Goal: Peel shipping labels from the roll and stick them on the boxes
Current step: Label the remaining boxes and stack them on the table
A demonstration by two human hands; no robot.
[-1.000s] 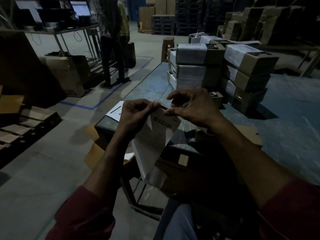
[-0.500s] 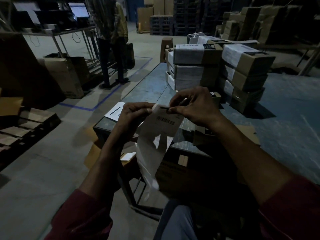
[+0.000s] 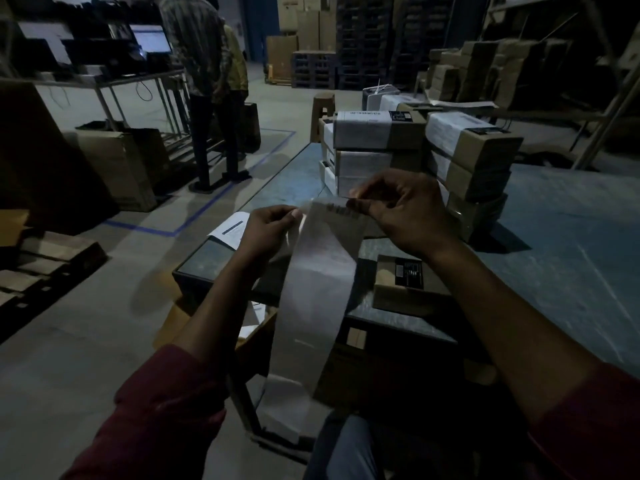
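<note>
1. I see the label strip (image 3: 320, 268) held up in the air in front of me, above the near edge of the table (image 3: 571, 244); it hangs down from both hands as one long pale band, and its lower end curls out of sight near my lap.
2. The top edge of the strip carries dark print, too blurred for me to read.
3. My left hand (image 3: 268, 230) pinches the strip's upper left corner between thumb and fingertips, closed on the paper.
4. My right hand (image 3: 403, 211) nips the upper right corner at the printed edge, thumb and forefinger pressed together on it, the other fingers curled above.
5. Whether a label is parting from its backing there, I cannot tell in this dim light.
6. Just beyond the strip, on the table under my right wrist, lies a small flat box (image 3: 405, 282) with a dark printed patch on top.
7. Farther back on the table stand two stacks of cardboard boxes (image 3: 377, 154), side by side, with pale labels wrapped over their tops and fronts.
8. A loose white sheet (image 3: 230, 228) rests at the table's left corner, just beside my left hand.
9. Off to the left, two people (image 3: 207, 81) stand with their backs to me at a bench with a lit monitor (image 3: 152, 38).
</note>
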